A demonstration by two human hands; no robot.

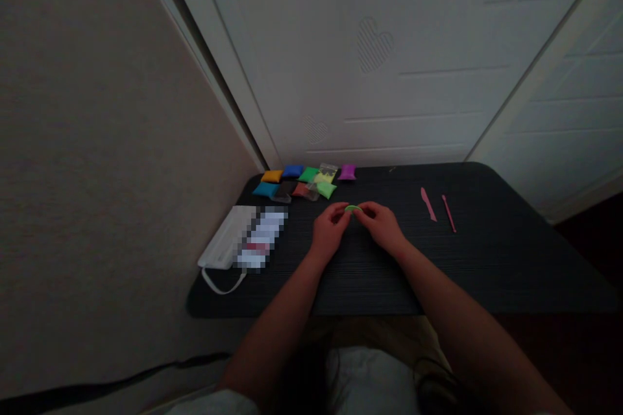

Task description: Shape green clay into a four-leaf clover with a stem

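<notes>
My left hand [329,228] and my right hand [382,224] meet over the middle of a dark table [487,259]. Both pinch a small green piece of clay [353,209] between their fingertips, just above the tabletop. Behind the hands lies a cluster of several small coloured clay packets [304,183]: orange, blue, green, yellow, purple, teal, red and light green.
Two pink modelling tools [428,204] [448,213] lie to the right of my hands. A white flat case with a strap [221,240] rests at the table's left edge. A beige wall stands to the left and white panelled doors behind the table.
</notes>
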